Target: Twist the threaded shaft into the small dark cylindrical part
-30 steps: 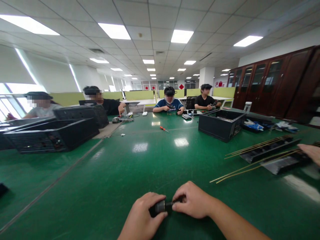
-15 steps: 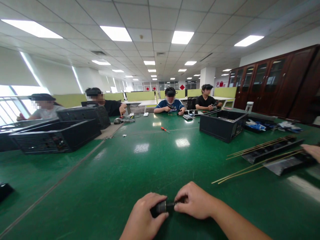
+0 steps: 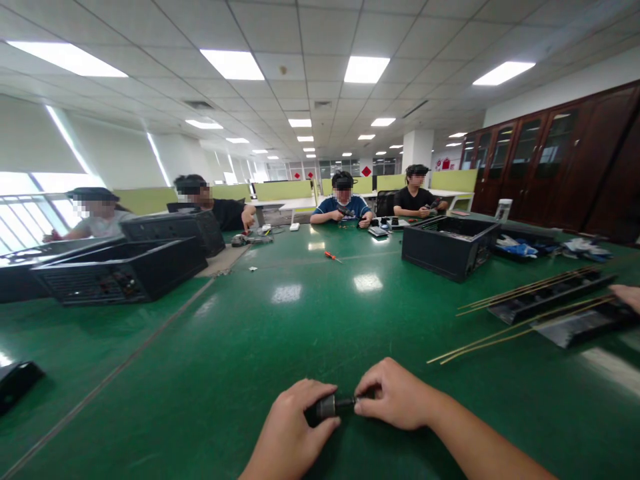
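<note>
Low in the middle of the view, my left hand [image 3: 290, 433] is closed round a small dark cylindrical part [image 3: 325, 407] with a metal band. My right hand [image 3: 395, 393] pinches the thin dark end sticking out of that part's right side. Both hands hover just above the green table [image 3: 240, 347]. Most of the part is hidden by my fingers.
Black open cases [image 3: 120, 270] stand at the left, another black case [image 3: 447, 247] at the right. Black trays with thin yellow rods [image 3: 530, 313] lie at the right, by another person's hand [image 3: 627, 295]. A red screwdriver [image 3: 331, 256] lies mid-table. Several people sit at the far side.
The view has tilted slightly, so my hands sit a little further right. My right hand's pinch has slid outward, and more of the part's thin end shows.
</note>
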`<state>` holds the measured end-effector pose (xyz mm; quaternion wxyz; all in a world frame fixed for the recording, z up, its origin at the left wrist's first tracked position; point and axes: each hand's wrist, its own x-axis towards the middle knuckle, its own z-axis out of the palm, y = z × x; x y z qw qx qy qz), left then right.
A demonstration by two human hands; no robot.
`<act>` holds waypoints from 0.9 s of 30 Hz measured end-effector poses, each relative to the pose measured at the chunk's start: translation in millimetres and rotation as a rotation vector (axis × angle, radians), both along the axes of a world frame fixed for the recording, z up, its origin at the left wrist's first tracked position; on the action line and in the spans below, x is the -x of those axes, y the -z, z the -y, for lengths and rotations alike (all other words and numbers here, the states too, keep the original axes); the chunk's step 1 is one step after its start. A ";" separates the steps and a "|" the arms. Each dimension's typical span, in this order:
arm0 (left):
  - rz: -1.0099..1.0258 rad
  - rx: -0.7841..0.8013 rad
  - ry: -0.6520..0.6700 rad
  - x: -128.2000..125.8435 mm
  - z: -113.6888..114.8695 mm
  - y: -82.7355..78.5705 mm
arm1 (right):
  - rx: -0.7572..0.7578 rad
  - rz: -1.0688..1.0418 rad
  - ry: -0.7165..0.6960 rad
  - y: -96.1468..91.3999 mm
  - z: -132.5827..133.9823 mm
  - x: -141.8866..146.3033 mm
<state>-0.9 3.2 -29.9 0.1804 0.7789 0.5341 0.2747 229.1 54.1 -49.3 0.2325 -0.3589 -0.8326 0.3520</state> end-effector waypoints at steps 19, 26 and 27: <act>-0.038 -0.009 0.002 1.6 -2.1 -1.0 | 0.000 -0.002 -0.026 -0.3 -3.6 -3.5; -0.035 -0.027 0.022 4.0 -3.9 1.9 | -0.010 0.023 -0.029 -1.3 -4.0 -4.6; -0.036 -0.028 0.026 4.4 -4.2 2.3 | -0.002 0.026 -0.027 -2.2 -3.8 -5.1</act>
